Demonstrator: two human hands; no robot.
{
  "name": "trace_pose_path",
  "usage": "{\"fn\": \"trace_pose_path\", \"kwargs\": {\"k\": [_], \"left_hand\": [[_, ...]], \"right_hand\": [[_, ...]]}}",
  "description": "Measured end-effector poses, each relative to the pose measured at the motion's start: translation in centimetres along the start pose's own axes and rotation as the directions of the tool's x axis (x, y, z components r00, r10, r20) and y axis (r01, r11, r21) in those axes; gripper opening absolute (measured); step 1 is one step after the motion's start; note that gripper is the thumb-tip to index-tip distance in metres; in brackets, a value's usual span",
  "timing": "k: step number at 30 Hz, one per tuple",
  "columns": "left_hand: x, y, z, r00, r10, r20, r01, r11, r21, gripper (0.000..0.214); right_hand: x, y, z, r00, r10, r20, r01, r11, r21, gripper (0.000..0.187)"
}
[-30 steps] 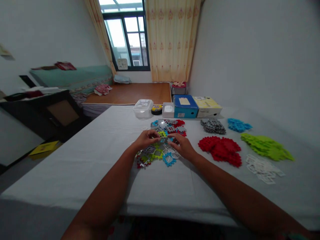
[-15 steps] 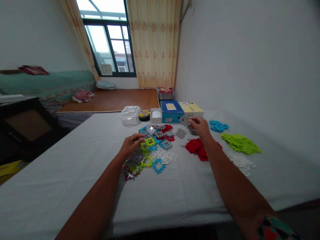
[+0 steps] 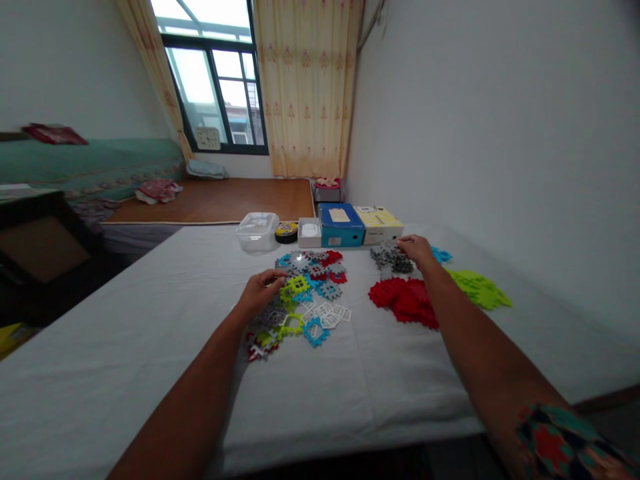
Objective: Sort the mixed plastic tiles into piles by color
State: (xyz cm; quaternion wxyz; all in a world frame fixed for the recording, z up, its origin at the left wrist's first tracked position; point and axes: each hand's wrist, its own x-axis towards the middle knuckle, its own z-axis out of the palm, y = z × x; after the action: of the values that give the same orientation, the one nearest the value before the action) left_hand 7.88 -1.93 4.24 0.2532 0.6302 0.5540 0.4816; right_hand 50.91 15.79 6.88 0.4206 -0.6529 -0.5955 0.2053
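Observation:
My left hand (image 3: 261, 293) rests at the left edge of a mixed heap of flat, notched plastic pieces (image 3: 317, 271). Its fingers are curled in toward the thumb; whatever lies between the tips is hidden. Beside those fingertips sits a lime-green square piece (image 3: 299, 285). Farther right, my right hand (image 3: 417, 249) reaches over the grey pieces (image 3: 385, 255), its fingertips pinched at a grey gear-edged piece on that pile. Just nearer to me are stacked red pieces (image 3: 400, 298), partly covered by the right forearm.
Lime-green pieces (image 3: 480, 289) and blue pieces (image 3: 442, 254) lie in piles beyond my right arm. Along the back stand a clear plastic box (image 3: 257, 231), a round black-and-yellow tin (image 3: 287, 233), a small white box (image 3: 309, 233), a blue box (image 3: 342, 225) and a yellow box (image 3: 379, 224).
My right hand has moved a little right, onto the grey pile. The single grey piece that lay left of that pile is gone from its spot. My left hand has barely moved.

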Motion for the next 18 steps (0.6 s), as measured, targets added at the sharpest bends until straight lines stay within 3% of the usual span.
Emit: {"fn": "trace_pose_path", "kwargs": {"k": [5, 7, 9, 11, 14, 16, 18], "left_hand": [[-0.1, -0.3, 0.0, 0.998, 0.053, 0.034, -0.056, 0.996, 0.074, 0.034], [-0.1, -0.2, 0.0, 0.996, 0.077, 0.040, -0.080, 0.993, 0.084, 0.032], [-0.1, -0.1, 0.0, 0.995, 0.093, 0.037, -0.097, 0.990, 0.103, 0.031], [-0.1, 0.1, 0.0, 0.994, 0.101, 0.037, -0.105, 0.987, 0.123, 0.031], [-0.1, 0.2, 0.1, 0.993, 0.102, 0.052, -0.108, 0.984, 0.139, 0.031], [-0.1, 0.2, 0.1, 0.993, 0.104, 0.057, -0.112, 0.983, 0.147, 0.031], [-0.1, 0.0, 0.1, 0.993, 0.110, 0.054, -0.117, 0.982, 0.151, 0.030]], "right_hand": [[0.6, 0.2, -1.3, 0.996, -0.076, -0.054, 0.059, 0.962, -0.266, 0.018], [-0.2, 0.0, -1.4, 0.987, -0.158, -0.016, 0.132, 0.874, -0.468, 0.025], [-1.3, -0.1, -1.1, 0.978, -0.176, 0.113, 0.208, 0.763, -0.612, 0.034], [-2.3, -0.1, -0.5, 0.955, -0.138, 0.262, 0.276, 0.732, -0.623, 0.038], [-3.0, -0.2, 0.0, 0.909, -0.138, 0.394, 0.341, 0.789, -0.510, 0.034], [-2.6, -0.4, 0.0, 0.894, -0.172, 0.413, 0.362, 0.822, -0.440, 0.029], [-1.6, -0.9, -0.2, 0.910, -0.235, 0.342, 0.373, 0.825, -0.424, 0.026]]}}
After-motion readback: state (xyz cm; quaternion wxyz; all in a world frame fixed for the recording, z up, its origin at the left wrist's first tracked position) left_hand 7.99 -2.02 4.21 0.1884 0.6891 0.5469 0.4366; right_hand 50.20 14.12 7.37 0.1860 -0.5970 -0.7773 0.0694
